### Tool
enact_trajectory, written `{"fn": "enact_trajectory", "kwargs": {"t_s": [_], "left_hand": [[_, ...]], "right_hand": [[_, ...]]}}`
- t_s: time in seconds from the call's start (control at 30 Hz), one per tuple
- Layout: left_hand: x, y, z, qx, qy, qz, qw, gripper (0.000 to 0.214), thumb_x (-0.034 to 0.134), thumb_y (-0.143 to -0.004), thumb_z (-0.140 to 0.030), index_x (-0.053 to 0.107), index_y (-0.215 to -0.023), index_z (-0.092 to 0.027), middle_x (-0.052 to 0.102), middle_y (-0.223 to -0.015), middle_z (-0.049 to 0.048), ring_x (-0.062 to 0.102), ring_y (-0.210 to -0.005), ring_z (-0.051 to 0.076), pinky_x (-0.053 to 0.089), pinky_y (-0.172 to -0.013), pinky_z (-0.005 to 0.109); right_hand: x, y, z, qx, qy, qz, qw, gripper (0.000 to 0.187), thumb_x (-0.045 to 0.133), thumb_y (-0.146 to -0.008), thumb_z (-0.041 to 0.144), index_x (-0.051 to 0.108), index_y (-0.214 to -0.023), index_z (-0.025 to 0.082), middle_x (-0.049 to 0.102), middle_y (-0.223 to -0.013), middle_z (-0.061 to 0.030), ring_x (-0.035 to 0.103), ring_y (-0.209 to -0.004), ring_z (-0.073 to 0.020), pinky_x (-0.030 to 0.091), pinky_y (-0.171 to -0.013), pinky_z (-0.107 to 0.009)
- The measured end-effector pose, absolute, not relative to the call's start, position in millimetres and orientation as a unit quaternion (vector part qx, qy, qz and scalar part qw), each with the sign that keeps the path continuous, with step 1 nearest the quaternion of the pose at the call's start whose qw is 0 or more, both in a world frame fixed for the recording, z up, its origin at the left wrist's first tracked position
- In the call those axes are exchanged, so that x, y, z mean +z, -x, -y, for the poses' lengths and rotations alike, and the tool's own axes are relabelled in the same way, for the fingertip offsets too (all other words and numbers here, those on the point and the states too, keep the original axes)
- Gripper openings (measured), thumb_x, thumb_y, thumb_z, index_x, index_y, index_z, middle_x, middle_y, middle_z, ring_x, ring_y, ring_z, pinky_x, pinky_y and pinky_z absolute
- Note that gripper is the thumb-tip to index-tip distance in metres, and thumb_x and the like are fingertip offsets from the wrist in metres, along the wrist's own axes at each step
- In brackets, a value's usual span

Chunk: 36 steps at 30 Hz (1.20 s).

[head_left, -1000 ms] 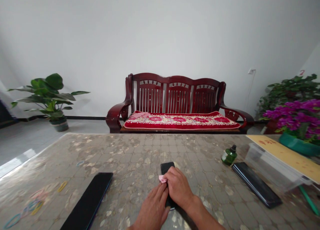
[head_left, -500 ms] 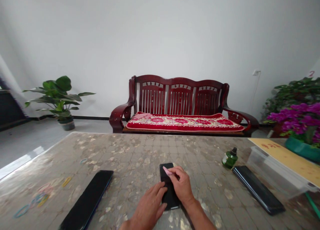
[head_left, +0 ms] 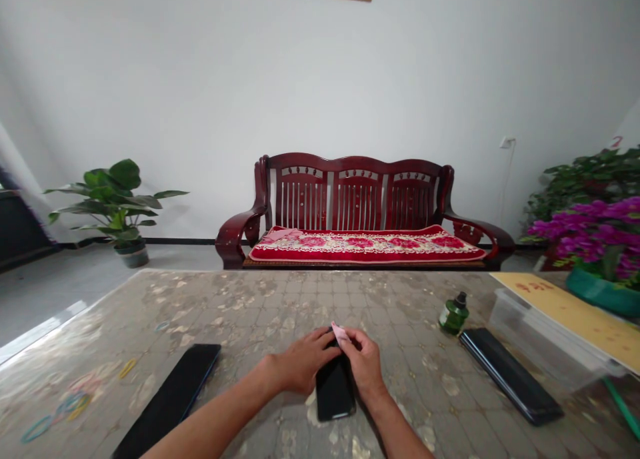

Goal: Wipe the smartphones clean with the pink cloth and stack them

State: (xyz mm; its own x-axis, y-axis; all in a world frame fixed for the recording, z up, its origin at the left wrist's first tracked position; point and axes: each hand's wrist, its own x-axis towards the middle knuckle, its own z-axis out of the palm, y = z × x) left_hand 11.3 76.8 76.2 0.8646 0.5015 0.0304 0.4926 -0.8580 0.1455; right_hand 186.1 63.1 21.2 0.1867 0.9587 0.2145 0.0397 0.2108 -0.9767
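A black smartphone (head_left: 335, 391) lies flat on the patterned tablecloth in front of me, its upper end partly hidden by my hands. My left hand (head_left: 311, 358) comes in from the left and grips the phone's upper left part, fingers across its top end. A small piece of pink cloth (head_left: 339, 332) is pinched in the fingers of my right hand (head_left: 364, 358), which is at the phone's upper right corner. The cloth stands up above the fingers; how much of it touches the screen cannot be seen.
On the left lie a long black case (head_left: 170, 399) and several coloured rubber bands (head_left: 75, 406). To the right are a green pump bottle (head_left: 453, 316), a dark glossy case (head_left: 511, 376) and a clear plastic box (head_left: 535, 342) under a yellow board (head_left: 560, 306). A wooden bench (head_left: 357, 186) stands behind the table (head_left: 240, 306).
My left hand has moved up from the phone's lower left side to its upper end. The pink cloth has shifted towards the phone's top edge with my right hand. The view has turned slightly.
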Motion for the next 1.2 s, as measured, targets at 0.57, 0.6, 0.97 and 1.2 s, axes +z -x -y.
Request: {"fn": "enact_trajectory", "kwargs": {"t_s": [0.57,0.6,0.97,1.2], "left_hand": [[97,-16,-106,-0.084,-0.934,-0.344,0.049,0.095,0.09,-0.049,-0.044,0.051,-0.135,-0.029,0.056,-0.124,0.0135,0.056,-0.11,0.038,0.047,-0.093,0.05],[95,-13,-105,-0.077,-0.926,-0.367,0.053,0.093,0.089,-0.05,-0.046,0.052,-0.134,-0.028,0.057,-0.122,0.0133,0.056,-0.109,0.038,0.047,-0.093,0.049],[56,17,-50,0.106,-0.816,-0.563,0.08,0.056,0.073,-0.07,-0.041,0.055,-0.12,-0.022,0.055,-0.116,0.0094,0.051,-0.112,0.031,0.042,-0.097,0.041],[47,16,-44,0.165,-0.799,-0.572,0.087,0.062,0.075,-0.069,-0.039,0.056,-0.123,-0.018,0.055,-0.117,0.011,0.051,-0.11,0.031,0.042,-0.099,0.041]], "right_hand": [[16,-200,-73,0.405,0.517,0.415,0.63,0.038,0.072,-0.067,0.044,0.075,-0.09,0.014,0.074,-0.083,-0.0065,0.064,-0.077,-0.0225,0.05,-0.072,-0.031],[16,-204,-74,0.386,0.525,0.418,0.633,0.038,0.071,-0.067,0.045,0.075,-0.09,0.014,0.074,-0.083,-0.0066,0.064,-0.077,-0.0225,0.05,-0.072,-0.031],[30,-203,-55,0.075,0.557,0.718,0.412,0.025,0.051,-0.085,0.01,0.072,-0.083,0.024,0.065,-0.084,-0.0039,0.058,-0.085,-0.0187,0.043,-0.078,-0.028],[38,-180,-39,0.005,0.557,0.774,0.302,0.024,0.052,-0.09,0.008,0.07,-0.087,0.023,0.062,-0.086,-0.0037,0.054,-0.087,-0.0192,0.04,-0.078,-0.028]]}}
